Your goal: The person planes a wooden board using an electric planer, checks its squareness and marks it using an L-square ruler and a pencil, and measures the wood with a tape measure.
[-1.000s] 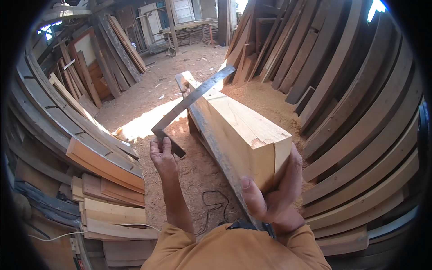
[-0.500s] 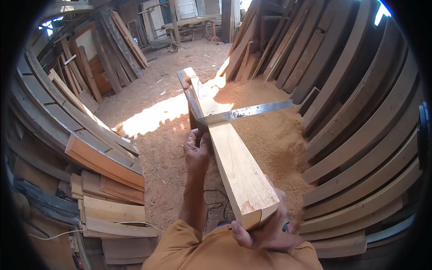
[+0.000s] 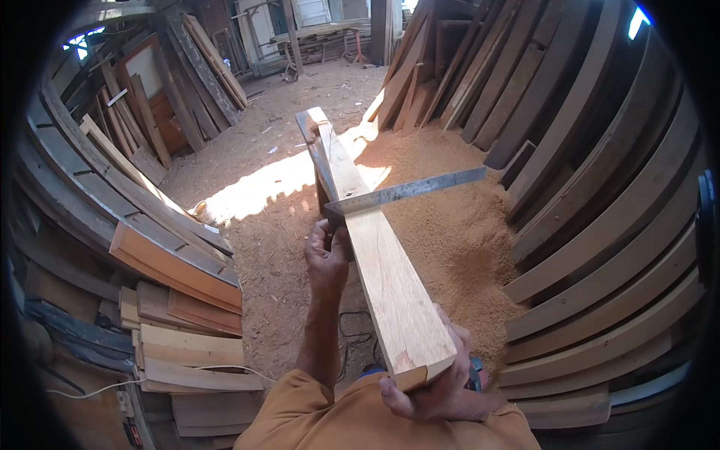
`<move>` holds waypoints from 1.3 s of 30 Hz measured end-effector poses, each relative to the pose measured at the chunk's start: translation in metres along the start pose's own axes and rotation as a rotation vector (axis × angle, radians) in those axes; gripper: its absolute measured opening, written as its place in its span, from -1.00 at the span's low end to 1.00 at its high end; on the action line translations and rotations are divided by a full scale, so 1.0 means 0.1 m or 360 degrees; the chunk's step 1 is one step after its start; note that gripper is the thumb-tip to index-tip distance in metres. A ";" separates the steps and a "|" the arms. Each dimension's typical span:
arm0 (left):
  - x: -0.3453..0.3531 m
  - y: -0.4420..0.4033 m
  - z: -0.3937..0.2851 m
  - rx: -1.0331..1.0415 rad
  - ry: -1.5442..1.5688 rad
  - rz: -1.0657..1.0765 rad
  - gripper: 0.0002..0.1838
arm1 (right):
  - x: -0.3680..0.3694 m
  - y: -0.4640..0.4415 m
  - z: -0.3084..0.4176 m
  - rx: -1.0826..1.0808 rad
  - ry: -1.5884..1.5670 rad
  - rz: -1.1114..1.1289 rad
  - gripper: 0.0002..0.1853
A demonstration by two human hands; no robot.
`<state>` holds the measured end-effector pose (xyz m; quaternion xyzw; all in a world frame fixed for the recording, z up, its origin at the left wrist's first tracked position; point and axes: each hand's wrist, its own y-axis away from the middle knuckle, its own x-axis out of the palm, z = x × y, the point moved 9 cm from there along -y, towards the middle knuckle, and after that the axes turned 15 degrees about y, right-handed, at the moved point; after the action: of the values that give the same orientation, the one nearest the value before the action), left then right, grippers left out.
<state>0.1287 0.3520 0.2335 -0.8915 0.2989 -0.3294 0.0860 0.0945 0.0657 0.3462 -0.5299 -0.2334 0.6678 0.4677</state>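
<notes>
A long pale wooden beam (image 3: 394, 289) runs away from me, its near end close to my chest. Across its top face lies the metal blade of a try square (image 3: 409, 190), sticking out past the right edge. My left hand (image 3: 328, 247) pinches the square's dark stock against the beam's left side. Around the near end of the beam, my right hand (image 3: 435, 382) is wrapped, thumb at the end face and fingers on the right side. Part of the right palm is hidden under the wood.
Planks (image 3: 600, 247) lean in a long row on the right. More boards (image 3: 180, 349) are stacked at the left. Sawdust (image 3: 442, 225) covers the floor beside the beam. A dark cord (image 3: 349, 330) lies below, and a trestle table (image 3: 322, 34) stands at the back.
The square has moved right from beside the beam to across its top. The beam's near end has dropped lower and turned, its top face now more visible. My right hand went down with it.
</notes>
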 end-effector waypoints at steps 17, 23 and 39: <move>-0.95 -1.77 1.71 -0.0102 -0.0015 -0.0138 -0.85 | 0.07 0.31 -0.10 -0.0017 -0.0067 0.0071 0.10; -0.97 -1.75 1.77 -0.0170 0.0008 -0.0117 -0.86 | 0.06 0.33 -0.12 -0.0012 -0.0104 0.0139 0.08; -1.22 -2.28 2.28 -0.0125 -0.0042 -0.0355 -0.88 | 0.09 0.31 -0.26 0.0282 -0.0382 0.0113 -0.22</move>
<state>0.3089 0.5980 0.0728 -0.9262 0.2092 -0.3132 0.0178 0.1070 0.0551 0.3080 -0.4109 -0.2089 0.7604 0.4576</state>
